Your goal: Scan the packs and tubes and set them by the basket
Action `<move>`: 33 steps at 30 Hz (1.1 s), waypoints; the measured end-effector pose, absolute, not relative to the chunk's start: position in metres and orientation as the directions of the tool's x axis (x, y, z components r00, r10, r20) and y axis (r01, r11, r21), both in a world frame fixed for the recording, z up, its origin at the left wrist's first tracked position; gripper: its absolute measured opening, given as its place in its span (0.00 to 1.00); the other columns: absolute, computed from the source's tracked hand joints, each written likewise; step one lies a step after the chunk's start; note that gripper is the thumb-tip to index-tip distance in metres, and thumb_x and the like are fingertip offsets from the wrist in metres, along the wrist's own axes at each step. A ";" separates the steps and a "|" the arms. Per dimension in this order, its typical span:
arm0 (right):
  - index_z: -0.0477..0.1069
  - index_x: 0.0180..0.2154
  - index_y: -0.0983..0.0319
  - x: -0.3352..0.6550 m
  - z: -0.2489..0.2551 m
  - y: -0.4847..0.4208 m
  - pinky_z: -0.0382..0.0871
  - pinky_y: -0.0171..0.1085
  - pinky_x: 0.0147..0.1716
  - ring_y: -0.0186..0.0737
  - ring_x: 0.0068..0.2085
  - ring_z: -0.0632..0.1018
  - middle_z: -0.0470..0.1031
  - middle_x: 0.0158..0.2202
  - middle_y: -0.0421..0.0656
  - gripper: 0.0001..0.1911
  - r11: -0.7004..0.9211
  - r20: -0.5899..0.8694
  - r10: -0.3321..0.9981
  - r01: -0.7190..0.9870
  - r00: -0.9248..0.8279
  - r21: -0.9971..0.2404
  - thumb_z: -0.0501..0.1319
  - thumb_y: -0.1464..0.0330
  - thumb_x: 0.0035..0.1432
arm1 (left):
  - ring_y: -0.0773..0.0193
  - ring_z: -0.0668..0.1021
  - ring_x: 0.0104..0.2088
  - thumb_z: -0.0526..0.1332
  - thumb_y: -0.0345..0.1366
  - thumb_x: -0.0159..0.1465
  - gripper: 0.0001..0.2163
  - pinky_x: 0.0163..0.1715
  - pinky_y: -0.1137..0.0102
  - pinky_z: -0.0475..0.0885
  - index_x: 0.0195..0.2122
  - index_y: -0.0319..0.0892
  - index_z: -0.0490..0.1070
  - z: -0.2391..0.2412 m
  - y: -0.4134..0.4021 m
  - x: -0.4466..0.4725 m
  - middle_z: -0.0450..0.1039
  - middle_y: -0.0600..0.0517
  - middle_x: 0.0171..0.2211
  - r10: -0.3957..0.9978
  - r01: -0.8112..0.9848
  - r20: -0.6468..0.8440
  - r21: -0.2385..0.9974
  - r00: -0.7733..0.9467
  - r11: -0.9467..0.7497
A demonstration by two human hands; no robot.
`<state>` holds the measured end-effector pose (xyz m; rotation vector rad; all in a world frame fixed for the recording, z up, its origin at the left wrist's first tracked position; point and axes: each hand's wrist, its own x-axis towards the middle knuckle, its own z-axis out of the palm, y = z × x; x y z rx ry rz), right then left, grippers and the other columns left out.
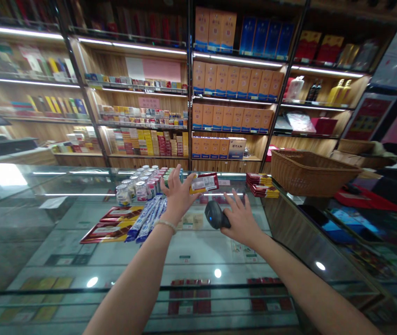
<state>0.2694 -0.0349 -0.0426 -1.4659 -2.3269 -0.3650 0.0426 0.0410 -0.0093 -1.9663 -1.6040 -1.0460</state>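
Two bare hands are raised over a glass tabletop (62,223) in the head view, close together but not touching.

The left hand (179,194), at centre, has its fingers fanned upward. It grips the left end of a flat pack (204,183), red and yellow with a white label, held just above the far part of the tabletop. The exact pinch is partly hidden behind the palm.

The right hand (243,222), just right of and nearer than the left, wraps a dark barcode scanner (215,215). The scanner's head points left and sits below the pack, and the fingers are splayed forward over its body.

- **Left of the hands:** a cluster of small jars (139,187) stands at the far side. Nearer lie blue-and-white sticks (148,218) and chocolate bars (115,224).
- **Right of the hands:** a stack of red packs (261,184) lies at the far side, with a wicker basket (310,173) beyond it.
- **Far wall:** shelves (233,100) of boxed goods fill it.

Handling, as judged:
- The pack looks light, thin and fairly stiff, with a slick wrapper. It is best pinched across one short end so the label stays uncovered.
- The scanner looks rigid and heavier, and is best taken by its handle.
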 end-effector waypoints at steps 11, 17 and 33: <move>0.70 0.62 0.58 0.282 -0.031 -0.026 0.42 0.71 0.70 0.65 0.77 0.46 0.46 0.78 0.57 0.39 0.450 0.166 0.890 0.877 -0.425 -0.169 0.64 0.42 0.59 | 0.37 0.56 0.74 0.75 0.46 0.56 0.32 0.68 0.34 0.45 0.62 0.53 0.72 -0.009 0.040 0.043 0.49 0.35 0.76 0.644 0.946 0.759 0.131 0.096 -0.296; 0.58 0.71 0.55 0.296 0.009 0.017 0.50 0.68 0.69 0.62 0.75 0.54 0.56 0.75 0.54 0.41 0.295 0.414 0.890 0.932 -0.189 -0.209 0.61 0.46 0.64 | 0.37 0.56 0.74 0.76 0.45 0.56 0.32 0.69 0.34 0.44 0.62 0.53 0.73 -0.007 0.039 0.046 0.50 0.36 0.76 0.650 0.941 0.754 0.148 0.093 -0.305; 0.65 0.67 0.52 0.303 -0.016 0.027 0.43 0.62 0.70 0.58 0.76 0.52 0.51 0.76 0.53 0.37 0.276 0.641 0.752 0.956 -0.154 -0.094 0.69 0.57 0.58 | 0.37 0.57 0.74 0.78 0.45 0.53 0.34 0.71 0.38 0.41 0.61 0.54 0.73 -0.001 0.030 0.057 0.51 0.39 0.76 0.586 0.913 0.760 -0.024 0.281 -0.406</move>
